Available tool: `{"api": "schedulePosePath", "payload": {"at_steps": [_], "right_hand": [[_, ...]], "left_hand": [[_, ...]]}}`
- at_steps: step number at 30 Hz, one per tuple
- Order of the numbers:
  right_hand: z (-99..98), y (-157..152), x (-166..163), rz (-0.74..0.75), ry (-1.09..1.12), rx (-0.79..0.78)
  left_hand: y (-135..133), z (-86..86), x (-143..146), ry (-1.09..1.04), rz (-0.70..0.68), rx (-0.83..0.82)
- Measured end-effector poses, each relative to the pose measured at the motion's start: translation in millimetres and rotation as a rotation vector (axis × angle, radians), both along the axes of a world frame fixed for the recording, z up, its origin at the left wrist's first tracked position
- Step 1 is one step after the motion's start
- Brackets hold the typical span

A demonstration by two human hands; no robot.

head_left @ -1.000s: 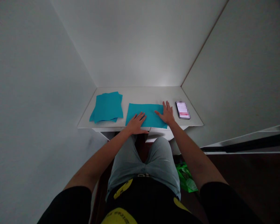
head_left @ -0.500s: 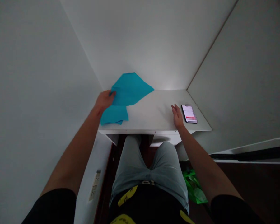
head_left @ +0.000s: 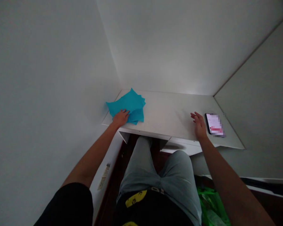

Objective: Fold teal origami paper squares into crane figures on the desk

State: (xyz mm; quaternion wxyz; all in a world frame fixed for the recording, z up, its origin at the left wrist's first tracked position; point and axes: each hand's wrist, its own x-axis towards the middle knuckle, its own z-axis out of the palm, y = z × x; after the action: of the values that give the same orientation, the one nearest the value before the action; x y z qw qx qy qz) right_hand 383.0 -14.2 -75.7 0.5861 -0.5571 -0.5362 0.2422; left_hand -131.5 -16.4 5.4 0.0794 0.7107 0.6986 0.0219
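A stack of teal paper sheets lies at the left end of a white desk, close to the left wall. My left hand rests flat on the near edge of that stack, fingers spread over the top sheet. My right hand lies on the desk near its front edge, fingers stretched out and holding nothing. It sits just left of a black phone with a lit screen.
White walls close in the desk on the left, back and right. My legs in grey shorts are under the desk's front edge. A green plastic bag lies on the dark floor at the lower right. A wall socket shows low on the left.
My left hand lifted the single teal sheet from the desk's middle, carried it left and laid it on the stack. My right hand came off the sheet and rests by the phone. The view turned left.
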Motion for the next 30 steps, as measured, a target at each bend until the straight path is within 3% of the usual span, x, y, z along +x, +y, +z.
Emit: {"api": "schedulePosePath", "payload": {"at_steps": [2, 4, 9, 13, 17, 20, 25, 30], "right_hand": [[-0.7, 0, 1, 0.007, -0.016, -0.004], [-1.1, 0, 1, 0.017, -0.034, -0.008], [-2.1, 0, 3, 0.019, -0.069, -0.010], [-3.6, 0, 6, 0.036, -0.080, -0.032], [-1.7, -1, 5, 0.050, -0.119, -0.050], [4.2, -3, -1, 0.029, -0.132, -0.056], [11.7, -5, -10, 0.052, -0.099, -0.080], [11.9, -5, -12, 0.061, -0.095, -0.088]], "left_hand": [[-5, -21.0, -1, -0.010, 0.024, -0.054], [-3, -28.9, -1, -0.045, 0.051, -0.023], [22, -24.3, 7, -0.076, 0.092, 0.200], [31, -33.4, 15, -0.078, 0.170, 0.108], [27, -39.8, 16, -0.036, 0.143, 0.050], [23, -28.9, 14, 0.009, 0.105, 0.048], [35, 3.4, 6, 0.086, 0.000, 0.038], [47, 21.9, 15, 0.040, 0.072, 0.142]]}}
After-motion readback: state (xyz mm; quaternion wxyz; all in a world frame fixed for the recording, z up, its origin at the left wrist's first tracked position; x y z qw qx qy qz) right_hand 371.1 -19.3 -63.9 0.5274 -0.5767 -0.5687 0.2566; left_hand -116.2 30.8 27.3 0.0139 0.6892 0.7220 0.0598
